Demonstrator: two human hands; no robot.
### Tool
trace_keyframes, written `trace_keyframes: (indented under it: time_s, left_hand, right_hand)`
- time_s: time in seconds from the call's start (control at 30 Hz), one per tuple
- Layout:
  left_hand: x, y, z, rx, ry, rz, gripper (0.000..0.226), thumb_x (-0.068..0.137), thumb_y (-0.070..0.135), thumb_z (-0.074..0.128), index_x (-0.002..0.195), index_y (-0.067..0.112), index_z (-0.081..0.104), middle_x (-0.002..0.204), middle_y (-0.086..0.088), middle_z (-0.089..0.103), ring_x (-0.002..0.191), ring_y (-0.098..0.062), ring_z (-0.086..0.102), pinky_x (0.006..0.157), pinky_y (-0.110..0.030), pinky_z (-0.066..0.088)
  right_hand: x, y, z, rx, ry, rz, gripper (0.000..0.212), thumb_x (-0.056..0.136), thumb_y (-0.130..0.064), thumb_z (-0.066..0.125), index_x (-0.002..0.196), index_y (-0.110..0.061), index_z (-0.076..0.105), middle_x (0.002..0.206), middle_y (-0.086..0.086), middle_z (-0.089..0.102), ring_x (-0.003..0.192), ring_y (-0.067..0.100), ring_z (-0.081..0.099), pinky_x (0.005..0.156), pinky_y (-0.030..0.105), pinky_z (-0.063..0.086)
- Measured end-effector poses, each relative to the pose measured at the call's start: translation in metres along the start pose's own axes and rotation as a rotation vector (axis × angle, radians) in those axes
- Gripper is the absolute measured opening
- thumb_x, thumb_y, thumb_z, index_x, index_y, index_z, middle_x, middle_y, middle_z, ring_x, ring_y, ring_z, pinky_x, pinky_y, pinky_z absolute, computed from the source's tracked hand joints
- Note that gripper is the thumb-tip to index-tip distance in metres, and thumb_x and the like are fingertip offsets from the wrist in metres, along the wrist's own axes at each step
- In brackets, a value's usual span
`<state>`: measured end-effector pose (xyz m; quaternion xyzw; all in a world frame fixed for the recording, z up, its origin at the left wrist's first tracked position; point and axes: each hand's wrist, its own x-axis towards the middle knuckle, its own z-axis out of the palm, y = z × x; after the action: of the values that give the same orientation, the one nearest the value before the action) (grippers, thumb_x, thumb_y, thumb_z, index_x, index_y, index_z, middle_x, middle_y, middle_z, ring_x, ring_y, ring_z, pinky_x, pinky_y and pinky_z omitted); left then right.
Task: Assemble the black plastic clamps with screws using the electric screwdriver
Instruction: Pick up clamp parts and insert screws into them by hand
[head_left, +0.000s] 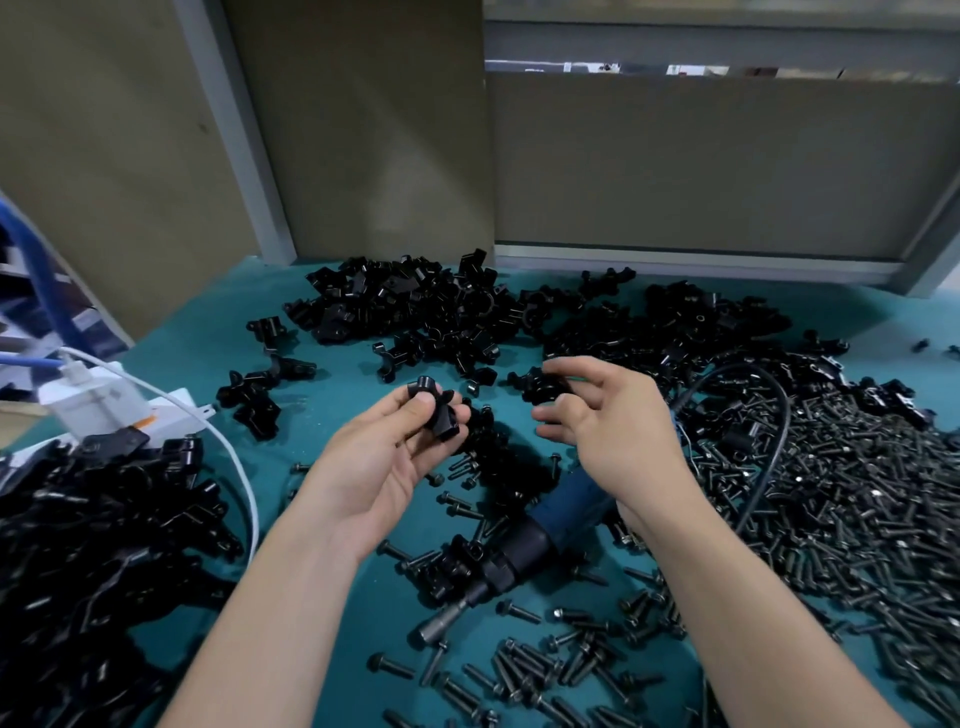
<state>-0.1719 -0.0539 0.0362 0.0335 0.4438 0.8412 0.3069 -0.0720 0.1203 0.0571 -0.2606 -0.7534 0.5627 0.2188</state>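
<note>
Clamp piece (434, 410) of black plastic sits in the left hand (395, 457), which is turned palm up and grips it between the thumb and curled fingertips, above the middle of the green table mat (322, 410). The right hand (602, 421) hovers just beside it, palm facing left, fingers loosely spread. Its upper fingers arch over a second black piece (543, 387), but whether they pinch it or only touch it cannot be told.

Below the right wrist the electric screwdriver (524, 545) lies on the mat — blue body toward the back, black nose and silver socket tip pointing to the near left — with no hand on it. Its black cord (786, 415) loops away over the screw pile (841, 509), a wide dark spread that covers the right side of the mat. Loose screws (524, 670) lie scattered around the screwdriver's tip and between the forearms.

More clamp parts form a back heap (415, 306) near the brown panels (363, 130) and a left heap (104, 530) at the near left edge; a few single ones lie apart between them. Beside the left heap sits a white power strip (104, 405) with a white cable (244, 467) curving toward the near edge, and a blue cable (31, 270) hangs at the far left.
</note>
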Motion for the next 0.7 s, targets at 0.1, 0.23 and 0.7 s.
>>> trace_keyframes:
  time_s: [0.1,0.23,0.7]
  left_hand:
    - [-0.002,0.001,0.001,0.074,0.009,-0.007,0.019,0.102,0.009,0.058,0.117,0.000,0.065,0.113,-0.020,0.077,0.086,-0.024,0.079,0.065,-0.028,0.063]
    - [-0.004,0.000,0.006,0.477,0.053,0.032,0.015,0.102,0.017,0.064,0.116,0.014,0.069,0.101,-0.012,0.080,0.083,-0.030,0.080,0.063,-0.032,0.064]
    - [-0.010,-0.003,0.018,0.547,-0.162,0.182,0.031,0.090,0.000,0.059,0.080,0.026,0.072,0.087,-0.005,0.075,0.078,-0.014,0.069,0.068,-0.021,0.055]
  right_hand:
    - [0.000,0.000,0.001,0.185,-0.023,0.048,0.034,0.102,0.005,0.054,0.109,-0.021,0.074,0.084,0.003,0.080,0.078,0.019,0.079,0.078,0.030,0.064]
    - [0.000,-0.001,0.002,0.412,-0.077,0.046,0.026,0.096,0.009,0.062,0.107,-0.012,0.073,0.078,0.011,0.078,0.083,0.024,0.079,0.073,0.027,0.063]
    - [-0.012,-0.012,0.005,0.498,-0.242,-0.055,0.033,0.078,0.020,0.074,0.091,-0.010,0.079,0.089,0.011,0.079,0.081,0.020,0.076,0.073,0.023,0.059]
